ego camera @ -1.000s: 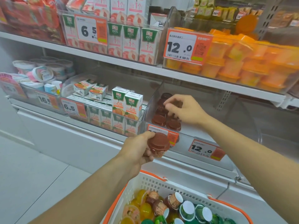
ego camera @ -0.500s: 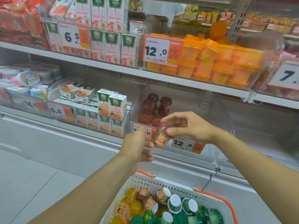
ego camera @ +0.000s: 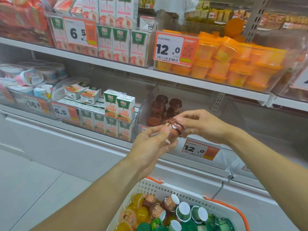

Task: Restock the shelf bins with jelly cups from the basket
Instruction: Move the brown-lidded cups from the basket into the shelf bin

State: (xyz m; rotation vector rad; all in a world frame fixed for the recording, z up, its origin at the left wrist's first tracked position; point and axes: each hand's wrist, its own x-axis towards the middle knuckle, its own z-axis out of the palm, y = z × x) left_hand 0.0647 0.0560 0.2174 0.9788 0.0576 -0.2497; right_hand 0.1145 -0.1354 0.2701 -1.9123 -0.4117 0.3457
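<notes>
Before the bin [ego camera: 223, 157], both hands [ego camera: 150, 144] [ego camera: 198, 125] pinch a tilted brown cup [ego camera: 173, 130], lid upper-right.

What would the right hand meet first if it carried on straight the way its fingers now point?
The right hand points leftward and already pinches the brown jelly cup; just beyond lie the left hand fingers, probably met first, though depth is unclear.

Two white shelves [ego camera: 191, 80], clear bins [ego camera: 146, 104] of brown cups [ego camera: 158, 107], orange cups [ego camera: 233, 67], juice cartons [ego camera: 120, 105].

Left hand [ego camera: 150, 144] and right hand [ego camera: 199, 125] both grip a brown jelly cup [ego camera: 173, 130].
</notes>
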